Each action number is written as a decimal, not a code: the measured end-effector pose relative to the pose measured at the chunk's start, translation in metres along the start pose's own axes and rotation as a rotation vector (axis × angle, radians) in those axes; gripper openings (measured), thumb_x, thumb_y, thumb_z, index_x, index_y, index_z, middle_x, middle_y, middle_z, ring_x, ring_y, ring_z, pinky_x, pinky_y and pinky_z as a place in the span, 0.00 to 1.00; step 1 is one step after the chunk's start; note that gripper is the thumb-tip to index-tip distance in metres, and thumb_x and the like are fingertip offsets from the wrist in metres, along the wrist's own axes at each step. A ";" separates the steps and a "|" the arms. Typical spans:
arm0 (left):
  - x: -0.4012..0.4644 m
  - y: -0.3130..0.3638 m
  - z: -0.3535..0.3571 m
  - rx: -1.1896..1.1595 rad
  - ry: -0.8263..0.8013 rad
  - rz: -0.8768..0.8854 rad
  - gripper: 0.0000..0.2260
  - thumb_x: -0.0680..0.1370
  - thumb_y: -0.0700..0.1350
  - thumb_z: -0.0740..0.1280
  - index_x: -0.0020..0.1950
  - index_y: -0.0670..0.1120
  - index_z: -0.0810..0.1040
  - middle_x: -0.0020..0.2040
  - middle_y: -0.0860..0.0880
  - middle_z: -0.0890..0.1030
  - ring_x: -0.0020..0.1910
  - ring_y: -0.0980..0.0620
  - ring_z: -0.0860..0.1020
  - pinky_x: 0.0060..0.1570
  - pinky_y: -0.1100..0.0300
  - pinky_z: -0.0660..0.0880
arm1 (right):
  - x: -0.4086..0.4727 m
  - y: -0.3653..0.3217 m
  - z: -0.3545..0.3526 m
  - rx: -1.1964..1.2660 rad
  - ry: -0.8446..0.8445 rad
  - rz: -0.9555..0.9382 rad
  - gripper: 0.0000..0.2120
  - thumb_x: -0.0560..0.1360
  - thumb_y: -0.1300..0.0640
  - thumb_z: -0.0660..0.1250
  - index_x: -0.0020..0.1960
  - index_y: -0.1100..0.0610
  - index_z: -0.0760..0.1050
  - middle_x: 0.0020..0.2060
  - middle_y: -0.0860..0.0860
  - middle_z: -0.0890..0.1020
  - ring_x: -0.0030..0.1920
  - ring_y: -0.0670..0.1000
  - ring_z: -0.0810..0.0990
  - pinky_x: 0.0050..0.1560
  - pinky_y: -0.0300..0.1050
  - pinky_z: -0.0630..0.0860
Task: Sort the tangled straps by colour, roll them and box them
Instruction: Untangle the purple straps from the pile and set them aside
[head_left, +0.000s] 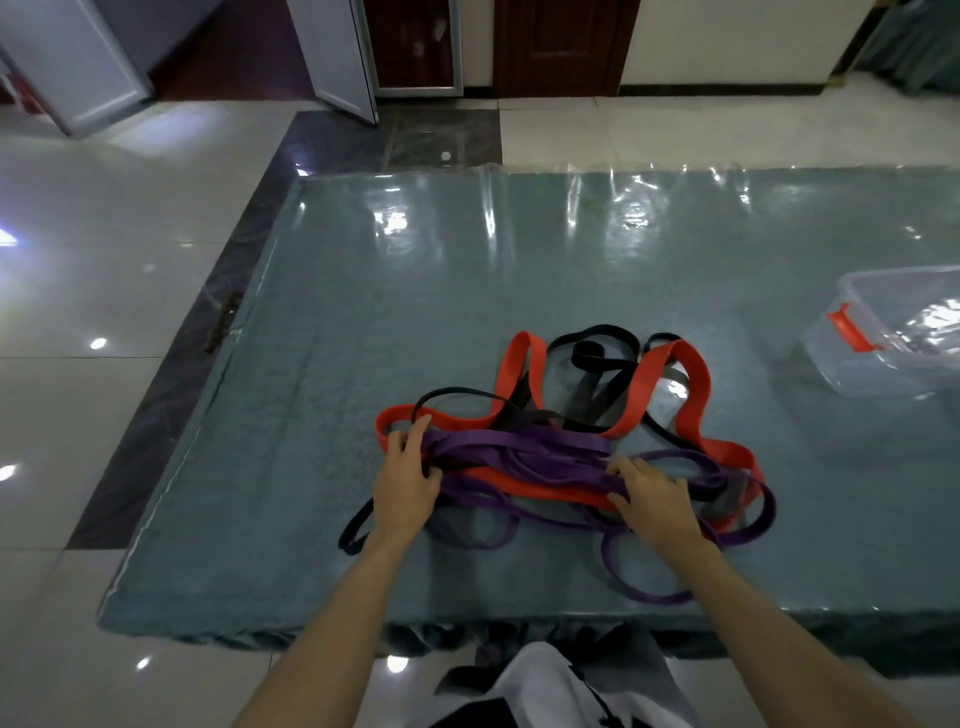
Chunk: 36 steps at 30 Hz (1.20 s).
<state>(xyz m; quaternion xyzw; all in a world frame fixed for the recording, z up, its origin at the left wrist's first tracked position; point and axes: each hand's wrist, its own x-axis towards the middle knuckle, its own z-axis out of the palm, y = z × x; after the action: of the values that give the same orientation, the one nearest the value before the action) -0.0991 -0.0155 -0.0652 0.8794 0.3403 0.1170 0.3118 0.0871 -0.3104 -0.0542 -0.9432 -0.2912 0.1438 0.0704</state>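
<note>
1. Teal cloth under a clear plastic sheet covers the tabletop (322, 322), and every strap lies on it in one heap near my edge.
2. My left hand (405, 480) rests on the heap's left end, fingers spread and nearly straight across the purple straps (519, 441) and the red loop beside them; I cannot tell whether any finger has hooked under a band.
3. At the centre, the red straps (654, 374) arch over the black straps (597, 358), while purple bands run through both, so the three colours are knotted together and none has been pulled out.
4. My right hand (655, 501) presses on the heap's right side, its fingers bent over purple and red bands; whether it grips them is unclear.
5. Far right, well apart from the heap, the clear plastic box (883, 332) with its red latch appears to hold no strap.
6. My judgement: the job is at its very start, with sorting, rolling and boxing all left.
</note>
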 end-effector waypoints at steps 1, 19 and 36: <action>0.002 0.001 -0.003 -0.030 0.028 0.018 0.34 0.77 0.36 0.71 0.81 0.53 0.66 0.76 0.45 0.66 0.57 0.41 0.81 0.47 0.52 0.79 | 0.000 0.003 -0.004 0.004 0.018 -0.009 0.16 0.80 0.49 0.70 0.66 0.48 0.75 0.62 0.46 0.80 0.63 0.53 0.81 0.62 0.54 0.72; 0.025 0.029 -0.030 -0.462 -0.111 -0.398 0.13 0.85 0.55 0.64 0.55 0.46 0.82 0.50 0.45 0.86 0.47 0.44 0.84 0.44 0.55 0.81 | 0.013 0.018 -0.048 0.440 0.171 0.086 0.11 0.75 0.44 0.76 0.55 0.42 0.80 0.52 0.42 0.81 0.57 0.49 0.82 0.65 0.63 0.75; 0.037 0.040 -0.046 -0.761 -0.383 -0.389 0.14 0.78 0.35 0.74 0.62 0.46 0.80 0.52 0.47 0.84 0.53 0.48 0.82 0.53 0.52 0.82 | 0.010 0.035 -0.035 0.392 0.075 0.072 0.11 0.77 0.52 0.78 0.57 0.54 0.86 0.50 0.50 0.81 0.51 0.52 0.83 0.58 0.57 0.81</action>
<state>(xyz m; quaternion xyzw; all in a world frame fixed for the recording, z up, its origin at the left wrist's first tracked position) -0.0697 0.0081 -0.0043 0.6282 0.3679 0.0083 0.6855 0.1248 -0.3351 -0.0307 -0.9260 -0.2210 0.1648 0.2581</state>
